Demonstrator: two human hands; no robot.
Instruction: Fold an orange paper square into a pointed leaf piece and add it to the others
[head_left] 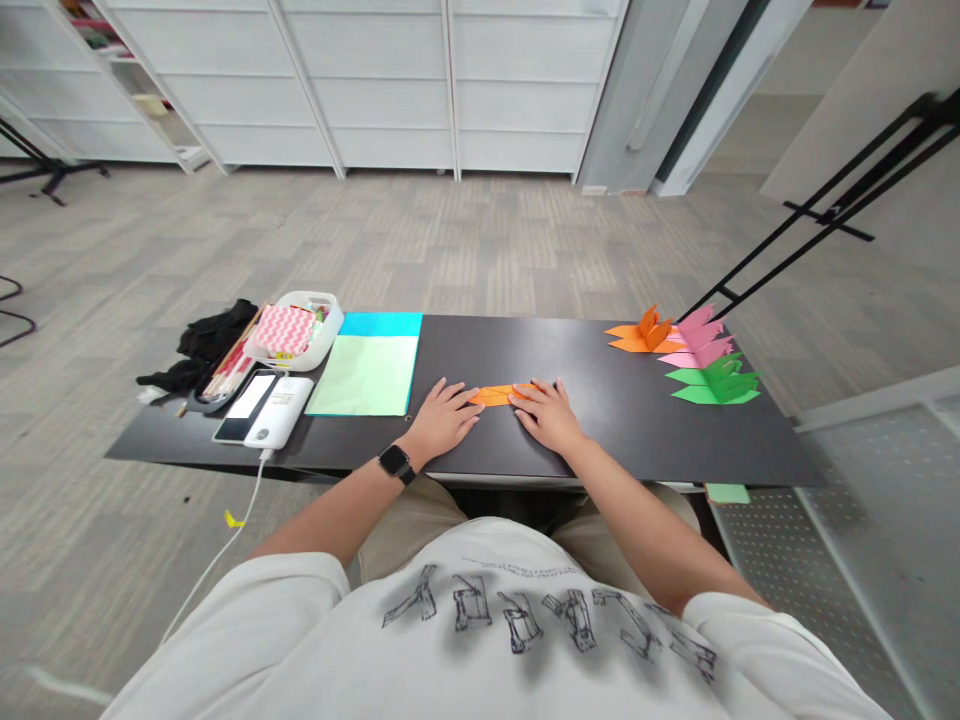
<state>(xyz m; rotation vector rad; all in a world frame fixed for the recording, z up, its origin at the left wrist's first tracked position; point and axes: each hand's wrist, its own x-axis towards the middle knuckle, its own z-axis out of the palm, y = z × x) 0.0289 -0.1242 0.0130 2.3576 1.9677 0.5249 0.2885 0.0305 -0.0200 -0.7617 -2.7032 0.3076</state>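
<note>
Both hands, left hand (444, 418) and right hand (549, 415), press spread fingers flat on the folded orange paper (496, 394) (lying on the dark counter (525, 440)).

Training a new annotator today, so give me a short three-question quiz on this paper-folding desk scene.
1. True or false: the left hand and the right hand both touch the orange folded paper.
2. Which wrist wears the black watch? A) left B) right C) neither
3. Fill in: at the right end of the table, next to the orange folded piece and the pink folded piece, lies a ____ one.

Key: 1 true; 2 A; 3 green, the green folded piece.
</note>
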